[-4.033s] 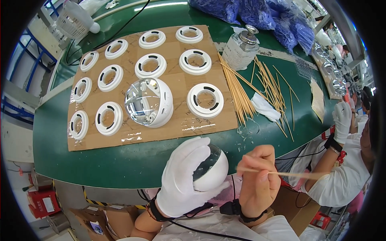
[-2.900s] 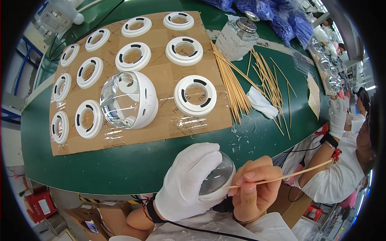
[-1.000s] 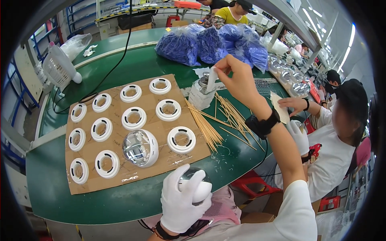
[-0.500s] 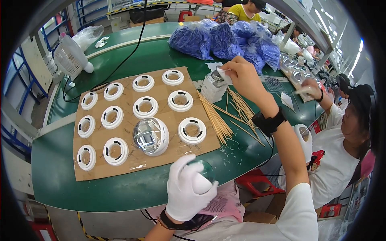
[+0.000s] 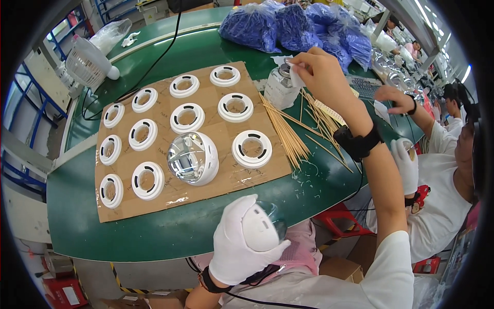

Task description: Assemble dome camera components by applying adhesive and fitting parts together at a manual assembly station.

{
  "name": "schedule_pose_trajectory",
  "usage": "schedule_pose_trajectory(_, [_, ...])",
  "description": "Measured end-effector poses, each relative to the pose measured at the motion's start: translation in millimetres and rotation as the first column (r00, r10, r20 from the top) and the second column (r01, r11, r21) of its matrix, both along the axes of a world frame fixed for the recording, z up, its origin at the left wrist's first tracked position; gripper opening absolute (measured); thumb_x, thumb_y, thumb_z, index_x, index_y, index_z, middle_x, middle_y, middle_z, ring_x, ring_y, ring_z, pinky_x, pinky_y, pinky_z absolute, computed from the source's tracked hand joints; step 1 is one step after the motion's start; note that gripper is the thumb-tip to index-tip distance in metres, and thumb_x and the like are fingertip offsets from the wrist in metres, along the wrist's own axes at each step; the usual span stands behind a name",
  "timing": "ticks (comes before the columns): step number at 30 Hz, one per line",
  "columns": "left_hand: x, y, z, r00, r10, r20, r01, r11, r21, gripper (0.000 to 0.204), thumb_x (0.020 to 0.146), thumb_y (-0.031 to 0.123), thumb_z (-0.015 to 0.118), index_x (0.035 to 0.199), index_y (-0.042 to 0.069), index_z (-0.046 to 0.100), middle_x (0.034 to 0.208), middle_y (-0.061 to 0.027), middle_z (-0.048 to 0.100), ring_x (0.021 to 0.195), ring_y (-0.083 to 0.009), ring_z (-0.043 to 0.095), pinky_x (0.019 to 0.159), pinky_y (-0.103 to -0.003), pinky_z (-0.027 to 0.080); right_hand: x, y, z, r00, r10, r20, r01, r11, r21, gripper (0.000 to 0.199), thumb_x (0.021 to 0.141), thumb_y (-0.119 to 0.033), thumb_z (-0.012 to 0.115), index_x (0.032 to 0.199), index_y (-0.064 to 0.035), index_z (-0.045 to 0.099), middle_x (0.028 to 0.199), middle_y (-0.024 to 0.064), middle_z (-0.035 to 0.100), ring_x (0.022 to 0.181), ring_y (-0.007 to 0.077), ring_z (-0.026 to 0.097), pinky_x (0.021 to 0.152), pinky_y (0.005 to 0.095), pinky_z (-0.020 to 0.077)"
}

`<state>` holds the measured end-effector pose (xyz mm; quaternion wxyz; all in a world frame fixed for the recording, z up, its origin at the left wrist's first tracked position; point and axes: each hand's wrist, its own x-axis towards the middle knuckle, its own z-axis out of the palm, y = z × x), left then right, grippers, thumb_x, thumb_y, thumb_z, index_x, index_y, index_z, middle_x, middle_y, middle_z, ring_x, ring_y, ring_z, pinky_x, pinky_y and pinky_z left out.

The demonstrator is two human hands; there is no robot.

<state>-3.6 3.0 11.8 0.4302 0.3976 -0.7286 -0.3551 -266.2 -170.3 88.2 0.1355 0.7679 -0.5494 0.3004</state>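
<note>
My left hand (image 5: 231,244), in a white glove, is closed around a white dome cover (image 5: 260,229) with a clear dark-tinted dome. It holds the cover over the near table edge, slotted white side toward me. Bare, my right hand (image 5: 325,77) pinches a small white cloth (image 5: 297,78) at the mouth of a clear bottle (image 5: 281,91) with a pale label. Between my hands and to the left lies a cardboard sheet (image 5: 206,186). Several white slotted rings (image 5: 237,107) rest on it in rows, and one dome cover with a mirrored dome (image 5: 186,158) lies among them.
Thin wooden sticks (image 5: 290,140) spread right of the cardboard. Blue-filled plastic bags (image 5: 249,28) stand at the back. A white fan (image 5: 86,63) and black cable (image 5: 172,54) are at the left. A co-worker's bare hand (image 5: 392,98) and gloved hand (image 5: 407,165) are at the right.
My left hand has turned the dome cover, so more of its white slotted side shows. My right hand stays at the bottle's mouth with the cloth. The whole view has shifted slightly.
</note>
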Motion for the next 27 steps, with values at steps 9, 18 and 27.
schedule_pose_trajectory(9, [3,-12,-3,0.992,0.123,0.022,-0.117,0.976,-0.185,0.073,0.048,0.016,0.086,0.112,0.003,0.052,0.107,-0.0142,0.053,0.097,-0.0272,0.056,0.084,-0.036,0.048,-6,-5,-3,0.996,0.082,-0.033,-0.084,0.996,-0.039,0.018,0.083,-0.006,0.060,0.098,-0.0032,0.068,0.077,0.0109,0.056,0.063,0.0221,0.054,0.059,0.0311,0.0429])
schedule_pose_trajectory(18, [16,-6,-7,0.999,0.018,-0.047,-0.024,0.989,-0.146,0.073,0.050,0.012,0.086,0.112,0.007,0.046,0.113,-0.0181,0.050,0.099,-0.0292,0.056,0.084,-0.038,0.048,-8,-3,0,0.997,0.065,-0.028,-0.067,0.996,-0.051,0.020,0.082,-0.003,0.057,0.099,-0.0034,0.069,0.074,0.0093,0.052,0.059,0.0178,0.049,0.057,0.0298,0.0410])
schedule_pose_trajectory(27, [10,-12,-4,0.996,0.076,0.039,-0.065,0.973,-0.221,0.075,0.051,0.011,0.086,0.112,0.007,0.044,0.112,-0.0190,0.050,0.096,-0.0294,0.057,0.083,-0.037,0.048,-10,-6,-5,0.997,0.078,-0.020,-0.078,0.996,-0.032,0.021,0.082,-0.003,0.055,0.099,-0.0036,0.069,0.074,0.0083,0.051,0.059,0.0169,0.048,0.056,0.0289,0.0396])
